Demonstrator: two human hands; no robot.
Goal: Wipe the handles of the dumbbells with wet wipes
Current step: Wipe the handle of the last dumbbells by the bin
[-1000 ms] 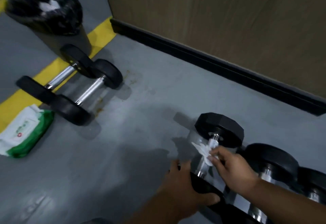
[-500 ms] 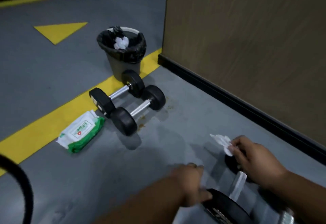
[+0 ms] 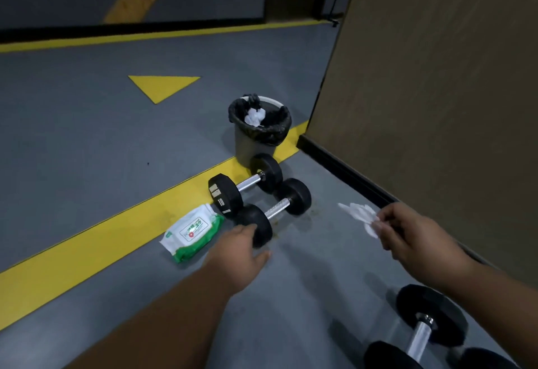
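1. Right hand [image 3: 407, 237]: you pinch a crumpled wet wipe [image 3: 361, 217] between fingertips and thumb, held in the air near the wall's black skirting [image 3: 343, 165]. A second ago this hand pressed the wipe on the handle of the near dumbbell [image 3: 419, 336]; it has since lifted clear.

2. Left hand [image 3: 238, 252]: fingers extended and relaxed, gripping nothing. It has come off the near dumbbell's end weight and now reaches toward the closer of the two far dumbbells [image 3: 273, 211], its fingertips at or just short of that dumbbell's front weight; contact cannot be told.

3. Near dumbbell: on the floor at the lower right, chrome handle bare, both hands well apart from it. Judgement: its handle is likely done.

4. Second far dumbbell [image 3: 246, 187]: just behind the first, marked 10 on its end, resting partly on the yellow floor line [image 3: 87, 252].

5. Wipe pack [image 3: 192, 233]: green and white, flat on the floor just beside the far pair, to their left.

6. Bin [image 3: 259, 136]: black liner, white used wipes inside, directly behind the far pair.

Judgement: you have shifted from the near dumbbell to the far pair. The wipe in hand either goes to the bin or serves the next handle; which cannot be told.
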